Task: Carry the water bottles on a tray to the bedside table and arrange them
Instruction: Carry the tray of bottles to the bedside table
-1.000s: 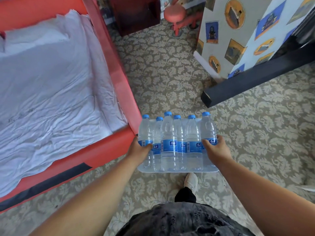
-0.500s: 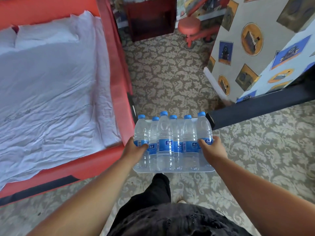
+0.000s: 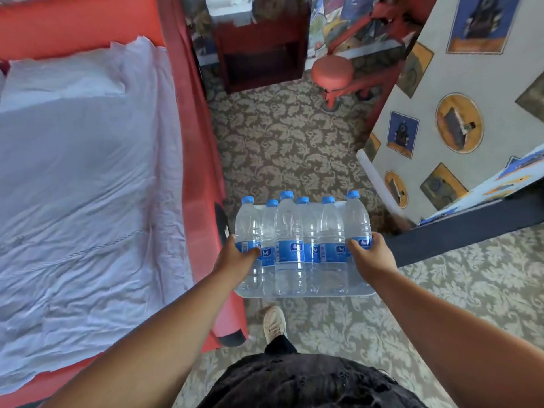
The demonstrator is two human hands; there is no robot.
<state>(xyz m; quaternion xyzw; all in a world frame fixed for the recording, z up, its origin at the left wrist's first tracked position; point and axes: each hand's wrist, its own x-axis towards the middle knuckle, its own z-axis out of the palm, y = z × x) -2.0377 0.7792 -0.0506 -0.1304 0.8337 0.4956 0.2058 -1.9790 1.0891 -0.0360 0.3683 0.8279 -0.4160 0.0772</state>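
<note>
A patterned beige-and-olive damask carpet (image 3: 282, 148) covers the floor. On the left stands a red-framed bed (image 3: 200, 160) with a crumpled white sheet (image 3: 88, 178) and white pillow (image 3: 61, 78). At the far end sits a dark red wooden nightstand (image 3: 259, 54), with a round red stool (image 3: 332, 73) to its right. On the right, a wall papered with blue and yellow picture motifs (image 3: 441, 113) meets a dark ledge (image 3: 459, 234).

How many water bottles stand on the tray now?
6 visible by their blue caps, side by side on the tray: caps at. Others may be hidden behind.
</note>
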